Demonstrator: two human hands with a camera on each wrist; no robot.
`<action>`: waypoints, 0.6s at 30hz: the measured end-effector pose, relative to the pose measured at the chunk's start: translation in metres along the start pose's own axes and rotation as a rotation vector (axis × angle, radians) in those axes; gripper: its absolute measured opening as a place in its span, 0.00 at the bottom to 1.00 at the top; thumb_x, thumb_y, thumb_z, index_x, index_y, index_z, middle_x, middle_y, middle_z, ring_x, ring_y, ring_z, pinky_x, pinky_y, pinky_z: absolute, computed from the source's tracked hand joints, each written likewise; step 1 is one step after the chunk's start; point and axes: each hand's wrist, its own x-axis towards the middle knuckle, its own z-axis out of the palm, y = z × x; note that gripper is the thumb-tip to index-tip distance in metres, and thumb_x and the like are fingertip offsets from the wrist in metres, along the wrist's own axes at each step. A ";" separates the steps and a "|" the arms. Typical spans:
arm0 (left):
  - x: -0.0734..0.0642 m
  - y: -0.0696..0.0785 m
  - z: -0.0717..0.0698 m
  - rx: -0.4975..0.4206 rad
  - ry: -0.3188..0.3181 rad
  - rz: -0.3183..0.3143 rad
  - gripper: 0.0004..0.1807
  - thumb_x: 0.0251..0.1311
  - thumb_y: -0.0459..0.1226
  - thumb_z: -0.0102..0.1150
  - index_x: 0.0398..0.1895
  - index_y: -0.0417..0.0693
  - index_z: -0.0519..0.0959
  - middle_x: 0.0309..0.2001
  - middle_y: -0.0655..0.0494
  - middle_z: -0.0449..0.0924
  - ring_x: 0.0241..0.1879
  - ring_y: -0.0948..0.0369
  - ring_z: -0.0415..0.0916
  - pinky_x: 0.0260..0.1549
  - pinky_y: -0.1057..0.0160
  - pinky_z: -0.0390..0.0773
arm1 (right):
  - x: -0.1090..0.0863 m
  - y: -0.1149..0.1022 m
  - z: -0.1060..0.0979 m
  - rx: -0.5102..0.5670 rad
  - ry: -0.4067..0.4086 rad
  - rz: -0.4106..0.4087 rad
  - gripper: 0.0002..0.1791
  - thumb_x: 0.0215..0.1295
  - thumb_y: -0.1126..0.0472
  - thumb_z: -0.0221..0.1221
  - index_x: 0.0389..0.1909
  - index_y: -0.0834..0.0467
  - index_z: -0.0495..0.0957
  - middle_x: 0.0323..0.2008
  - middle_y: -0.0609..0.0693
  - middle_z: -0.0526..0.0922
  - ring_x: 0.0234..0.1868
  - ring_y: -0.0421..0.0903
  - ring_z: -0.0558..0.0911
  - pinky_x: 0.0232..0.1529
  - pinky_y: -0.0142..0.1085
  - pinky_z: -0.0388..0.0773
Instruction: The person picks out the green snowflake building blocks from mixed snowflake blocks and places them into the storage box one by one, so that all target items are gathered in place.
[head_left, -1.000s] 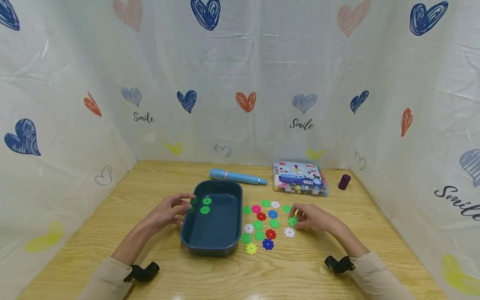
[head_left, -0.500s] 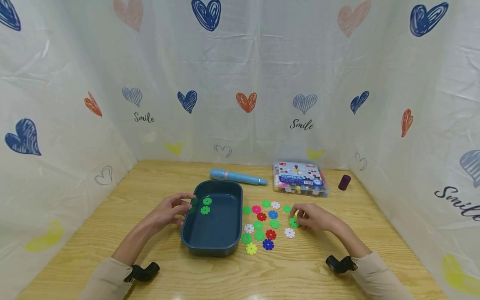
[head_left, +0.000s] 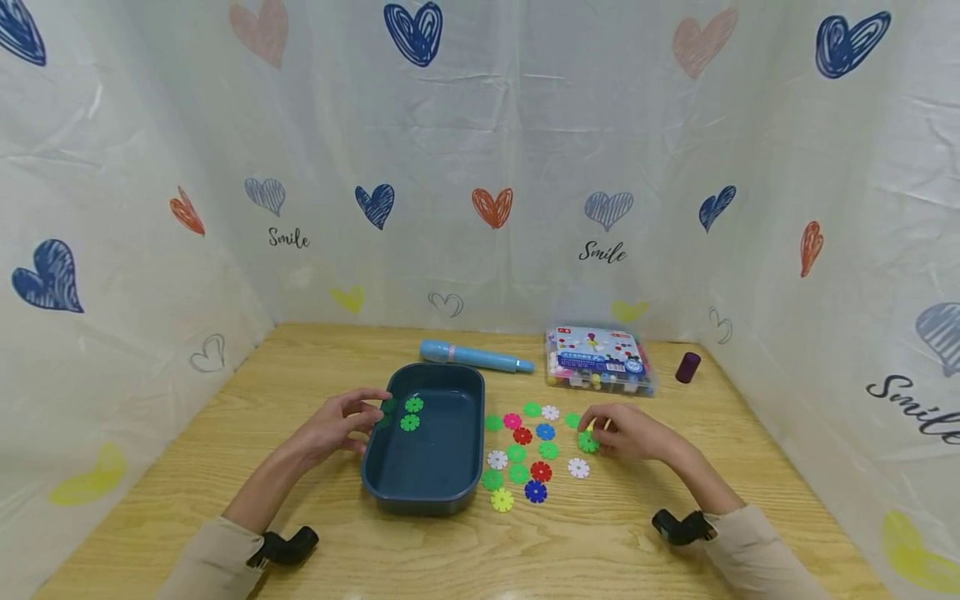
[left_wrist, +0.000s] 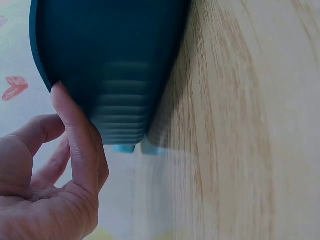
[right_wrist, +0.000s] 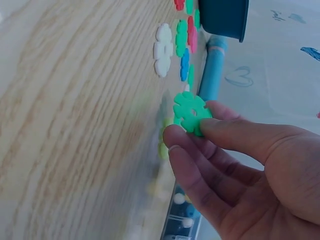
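One left hand [head_left: 342, 423] at tray's rim [head_left: 424, 503]

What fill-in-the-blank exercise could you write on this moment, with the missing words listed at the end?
1. The right hand pinches a flower-shaped piece coloured ____.
2. In the head view, the left hand is at the ____ side of the tray.
3. The long tube lying behind the tray is light ____.
4. In the head view, the dark purple cylinder is to the ____ of the clear plastic box.
Missing words: green; left; blue; right.
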 end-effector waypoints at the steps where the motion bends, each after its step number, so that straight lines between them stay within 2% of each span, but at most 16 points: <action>1: 0.000 0.000 0.000 -0.001 0.000 0.000 0.31 0.68 0.43 0.58 0.70 0.41 0.64 0.58 0.34 0.68 0.40 0.55 0.75 0.28 0.64 0.83 | 0.001 -0.001 -0.001 -0.003 0.001 -0.007 0.09 0.71 0.71 0.52 0.46 0.62 0.79 0.31 0.55 0.83 0.27 0.48 0.81 0.27 0.30 0.77; 8: -0.001 0.000 0.000 0.002 0.004 -0.001 0.31 0.68 0.43 0.58 0.70 0.41 0.64 0.57 0.36 0.69 0.40 0.56 0.75 0.28 0.64 0.83 | 0.011 -0.008 -0.008 -0.014 0.019 -0.013 0.10 0.72 0.70 0.51 0.47 0.62 0.80 0.30 0.55 0.83 0.26 0.51 0.81 0.27 0.31 0.77; 15: 0.000 0.000 0.000 0.004 0.005 -0.003 0.30 0.68 0.43 0.58 0.70 0.43 0.65 0.58 0.36 0.69 0.41 0.54 0.76 0.29 0.64 0.83 | 0.022 -0.019 -0.010 -0.023 0.017 -0.017 0.12 0.73 0.69 0.50 0.49 0.64 0.80 0.30 0.58 0.84 0.29 0.54 0.83 0.32 0.44 0.83; 18: -0.001 0.000 0.000 0.004 0.005 -0.003 0.30 0.68 0.43 0.58 0.70 0.43 0.64 0.58 0.36 0.69 0.41 0.54 0.75 0.29 0.64 0.83 | 0.027 -0.022 -0.010 -0.038 0.020 -0.027 0.12 0.73 0.69 0.50 0.49 0.64 0.80 0.29 0.58 0.84 0.29 0.55 0.83 0.32 0.44 0.83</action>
